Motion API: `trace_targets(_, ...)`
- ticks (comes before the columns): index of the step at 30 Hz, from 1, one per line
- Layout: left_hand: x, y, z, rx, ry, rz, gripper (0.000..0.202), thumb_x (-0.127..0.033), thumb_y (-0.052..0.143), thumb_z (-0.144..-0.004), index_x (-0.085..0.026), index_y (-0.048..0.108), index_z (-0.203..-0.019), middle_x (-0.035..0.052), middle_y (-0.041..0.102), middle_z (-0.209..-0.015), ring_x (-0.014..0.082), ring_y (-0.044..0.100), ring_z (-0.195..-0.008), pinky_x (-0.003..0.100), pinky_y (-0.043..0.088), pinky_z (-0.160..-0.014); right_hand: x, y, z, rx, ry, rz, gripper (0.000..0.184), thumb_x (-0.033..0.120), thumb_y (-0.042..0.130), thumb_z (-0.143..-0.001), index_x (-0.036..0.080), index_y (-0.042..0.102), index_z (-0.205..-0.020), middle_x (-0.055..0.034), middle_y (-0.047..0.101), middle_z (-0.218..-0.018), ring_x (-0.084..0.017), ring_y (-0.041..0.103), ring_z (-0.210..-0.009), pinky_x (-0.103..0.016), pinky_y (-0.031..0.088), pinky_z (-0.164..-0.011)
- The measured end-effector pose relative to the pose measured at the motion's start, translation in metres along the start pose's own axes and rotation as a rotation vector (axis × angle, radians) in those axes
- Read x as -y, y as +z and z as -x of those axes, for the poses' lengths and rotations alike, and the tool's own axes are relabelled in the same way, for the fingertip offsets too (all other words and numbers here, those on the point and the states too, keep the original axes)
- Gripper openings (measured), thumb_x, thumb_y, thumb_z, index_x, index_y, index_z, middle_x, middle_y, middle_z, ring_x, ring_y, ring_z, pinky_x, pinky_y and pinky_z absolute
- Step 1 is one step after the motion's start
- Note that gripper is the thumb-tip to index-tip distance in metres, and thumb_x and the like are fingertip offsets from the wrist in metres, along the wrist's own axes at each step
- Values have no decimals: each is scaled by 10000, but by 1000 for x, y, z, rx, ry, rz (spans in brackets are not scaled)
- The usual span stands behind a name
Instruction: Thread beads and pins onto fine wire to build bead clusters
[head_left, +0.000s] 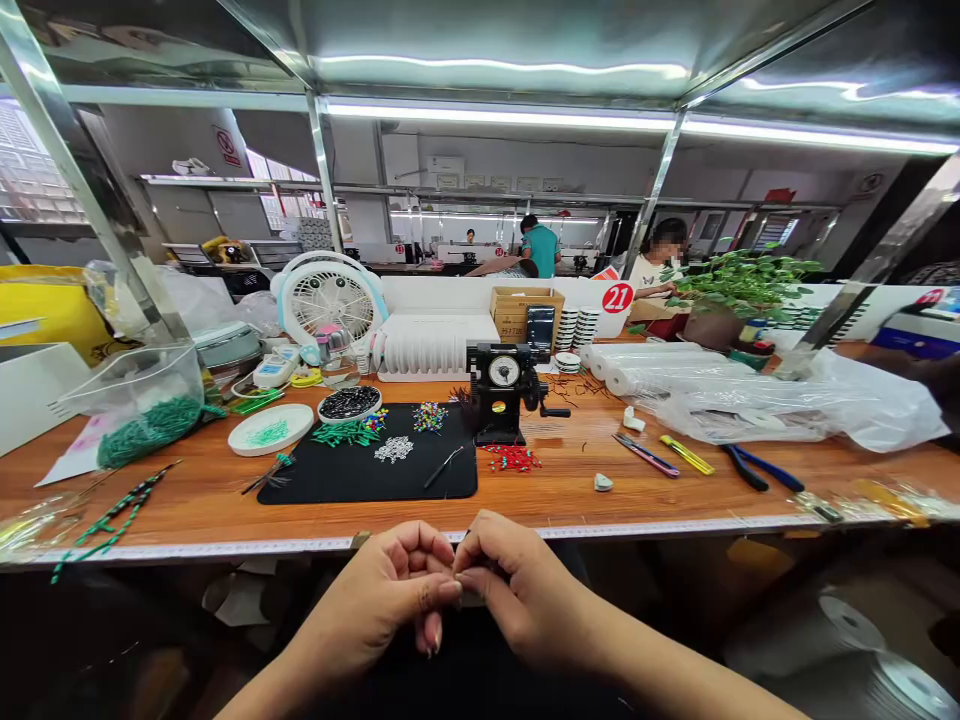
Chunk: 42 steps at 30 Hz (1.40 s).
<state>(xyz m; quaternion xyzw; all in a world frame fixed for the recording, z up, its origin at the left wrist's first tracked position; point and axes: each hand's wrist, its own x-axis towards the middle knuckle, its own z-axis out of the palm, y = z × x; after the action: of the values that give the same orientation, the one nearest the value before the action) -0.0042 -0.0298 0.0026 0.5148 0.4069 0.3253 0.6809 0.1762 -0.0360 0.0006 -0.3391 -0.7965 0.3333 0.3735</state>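
Fingertips (448,591) of our left hand (375,600) and right hand (529,592) come together by the near edge of the table (559,500). Both hands are closed in a pinch, thumb to finger. We cannot tell if something sits in that pinch, as the spot is too small to see. If it does, our little thing is right there, where the tips meet.

To do this well, we think we should press softly and let only the tips do the work. One hand can be the calm one while the other makes small moves. We would rest our wrists if they shake, and look close before we let go. A tiny bit could drop and be hard to find, so working over the black mat (352,483) at eleven o'clock may be safer.

On that mat, silver bits (394,449) lie at eleven o'clock, and a thin dark tool (443,468) lies near twelve. If our fingers feel too big, that tool might help. Red bits (514,459) lie on the wood at one o'clock. We should mind our sleeves and arms, so we do not mix the piles.
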Motion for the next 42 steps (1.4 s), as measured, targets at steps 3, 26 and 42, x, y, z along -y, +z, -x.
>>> trace_targets(3,-2,-1,0,-9,-29,-49,257,-286,714,-682,-135,559,-819,-33,573,-595,64,508,-428,189,401,-433,-1,-1,0,11,-2,78,126,58,480,-814,178,518,-808,1,522,-817,-112,487,-745,-206,379,-657)
trace_targets(26,0,10,1,87,-3,-59,158,-293,495,-837,-190,396,-770,27,653,-581,105,562,-381,129,345,-294,-12,22,4,-311,-222,426,165,33,340,-783,159,446,-790,-58,469,-724,-176,436,-651,-272,345,-545)
trace_targets(42,4,9,6,8,-25,26,185,-308,574,-803,-133,524,-831,44,655,-679,119,618,-506,200,454,-463,-7,4,0,-229,168,-161,193,284,414,-913,166,500,-787,-15,522,-673,-133,475,-599,-261,389,-569)
